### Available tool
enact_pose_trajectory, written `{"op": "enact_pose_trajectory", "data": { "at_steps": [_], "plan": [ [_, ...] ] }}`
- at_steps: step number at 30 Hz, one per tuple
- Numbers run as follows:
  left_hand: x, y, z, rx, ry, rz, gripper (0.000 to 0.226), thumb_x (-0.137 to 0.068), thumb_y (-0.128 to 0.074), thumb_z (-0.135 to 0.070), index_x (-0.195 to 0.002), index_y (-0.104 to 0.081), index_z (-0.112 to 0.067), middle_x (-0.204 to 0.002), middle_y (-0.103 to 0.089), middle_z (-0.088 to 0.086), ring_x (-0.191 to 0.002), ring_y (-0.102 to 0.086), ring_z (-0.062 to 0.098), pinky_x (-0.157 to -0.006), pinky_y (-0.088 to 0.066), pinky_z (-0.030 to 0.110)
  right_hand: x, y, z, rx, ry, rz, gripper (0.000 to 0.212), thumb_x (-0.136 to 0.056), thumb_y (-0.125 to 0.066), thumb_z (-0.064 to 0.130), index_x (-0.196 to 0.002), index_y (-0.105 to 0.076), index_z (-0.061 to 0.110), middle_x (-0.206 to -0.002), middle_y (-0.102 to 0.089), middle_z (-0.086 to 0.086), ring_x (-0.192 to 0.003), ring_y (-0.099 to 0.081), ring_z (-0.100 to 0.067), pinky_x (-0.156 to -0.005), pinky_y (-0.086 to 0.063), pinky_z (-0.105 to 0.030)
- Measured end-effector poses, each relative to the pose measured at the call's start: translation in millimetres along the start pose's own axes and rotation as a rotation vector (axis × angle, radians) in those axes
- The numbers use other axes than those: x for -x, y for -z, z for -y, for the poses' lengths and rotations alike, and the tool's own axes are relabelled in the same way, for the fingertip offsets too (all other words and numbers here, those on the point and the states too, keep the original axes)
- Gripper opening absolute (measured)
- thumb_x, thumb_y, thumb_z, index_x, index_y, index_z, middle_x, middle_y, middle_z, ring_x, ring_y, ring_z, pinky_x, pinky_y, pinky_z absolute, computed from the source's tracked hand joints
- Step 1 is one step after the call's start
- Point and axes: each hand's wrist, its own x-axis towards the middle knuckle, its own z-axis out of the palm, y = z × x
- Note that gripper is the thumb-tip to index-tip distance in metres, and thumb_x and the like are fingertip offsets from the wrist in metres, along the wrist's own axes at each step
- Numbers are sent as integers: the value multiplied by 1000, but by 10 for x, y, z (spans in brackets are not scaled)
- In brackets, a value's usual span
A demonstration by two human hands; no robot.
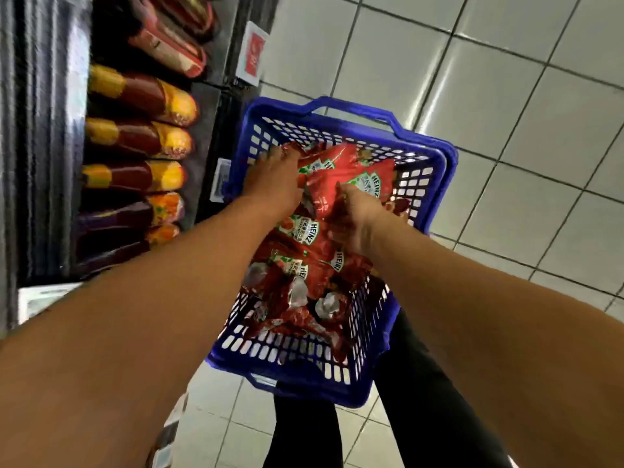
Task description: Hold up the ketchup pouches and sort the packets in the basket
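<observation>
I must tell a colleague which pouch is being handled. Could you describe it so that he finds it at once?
Look into the blue basket on the tiled floor. Among the red Heinz pouches, it is the topmost pouch, between both hands at the far end; the right hand grips its near edge.

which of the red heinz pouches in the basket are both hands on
The topmost red pouch at the far end of the blue basket: left hand and right hand grip its edges; the other pouches lie untouched beneath.
</observation>
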Motion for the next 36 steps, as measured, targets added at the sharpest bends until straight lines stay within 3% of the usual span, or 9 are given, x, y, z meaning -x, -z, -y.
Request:
{"op": "enact_pose_trajectory", "data": {
  "at_steps": [3, 5, 8, 11, 18, 21, 24, 30, 36],
  "plan": [
    [-62, -49, -19, -105, 28, -30, 67, -83, -76, -25, -140, -42, -16, -145, -40, 15, -134, -37, 37, -112, -35, 50, -165, -143, -4, -147, -57, 37, 43, -103, -45, 44, -120, -63, 10, -109, -75, -10, -82, -70, -21, -57, -47, -23],
    [-99, -61, -13, -141, 57, -18, 70, -82, -78, -23, -140, -41, -16, -147, -37, 15, -136, -33, 36, -111, -36, 50, -205, -194, -21, -200, -85, 43, 50, -102, -45, 47, -135, -55, 10, -122, -70, -12, -96, -69, -23, -65, -46, -28],
    [-153, -38, 41, -76, 82, 79, 72, -77, -82, -29, -137, -45, -15, -145, -37, 14, -136, -32, 36, -110, -36, 50, -221, -126, -73, -200, -107, 64, 53, -99, -48, 53, -131, -57, 11, -116, -73, -11, -75, -66, -17, -58, -45, -26],
    [-155, -74, 81, 31, 54, 139, 69, -72, -85, -29, -128, -47, -16, -139, -41, 11, -132, -37, 33, -109, -38, 50, -222, 45, -132, -117, -108, 46, 40, -92, -57, 54, -105, -67, 18, -92, -73, -3, -73, -64, -14, -71, -48, -29],
    [130, -325, 272, 443, 137, 303, 65, -64, -89, -42, -113, -50, -25, -106, -58, -11, -93, -59, 12, -71, -46, 28, -51, 332, -220, -246, -56, 186, 18, -94, -58, 17, -107, -62, 4, -84, -75, -11, -68, -70, -22, -62, -54, -28],
    [470, -482, 395, 826, 251, 400, 57, -66, -90, -30, -116, -65, -19, -105, -73, -4, -93, -70, 14, -86, -57, 34, 162, 452, -365, -125, -41, 151, 35, -88, -69, 12, -120, -60, 3, -110, -73, -18, -86, -72, -29, -62, -58, -33],
    [935, -572, 463, 1007, 337, 485, 45, -70, -88, -26, -110, -71, -19, -96, -78, -2, -92, -74, 19, -87, -57, 38, 491, 591, -581, 4, 72, 133, 46, -80, -80, 10, -121, -62, 3, -108, -74, -17, -85, -75, -29, -62, -60, -36],
    [1808, -383, 290, 1266, 319, 383, 56, -59, -87, -29, -110, -69, -21, -102, -77, 4, -96, -73, 26, -89, -57, 44, 1413, 894, -991, 81, 326, 177, 46, -79, -78, 35, -116, -67, 10, -103, -77, -9, -92, -75, -27, -71, -62, -36],
    [2728, 298, -19, 1443, 103, 300, 52, -67, -84, -21, -116, -67, -26, -107, -76, 2, -98, -73, 22, -75, -59, 31, 2525, 1037, -1187, 14, 510, 175, 34, -92, -68, 37, -119, -66, 16, -111, -75, -8, -101, -73, -26, -87, -59, -41]
  ]
}}
